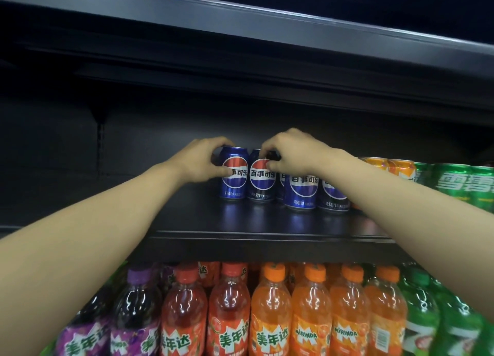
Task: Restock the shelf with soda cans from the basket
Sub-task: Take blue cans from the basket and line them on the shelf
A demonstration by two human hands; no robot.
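On the black shelf (267, 222), left hand (199, 160) grips the leftmost blue can (234, 179); right hand (290, 152) pinches the second blue can (260, 180) just beside it; orange bottles (270, 310) stand below the shelf.

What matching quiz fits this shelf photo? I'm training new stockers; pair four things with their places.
Things:
1. left hand
2. right hand
3. green cans
4. orange Mirinda bottles

Places:
A. shelf below the cans
B. grips the leftmost blue Pepsi can
C. far right of the can shelf
D. grips the second Pepsi can from the left

Pairs: 1-B, 2-D, 3-C, 4-A
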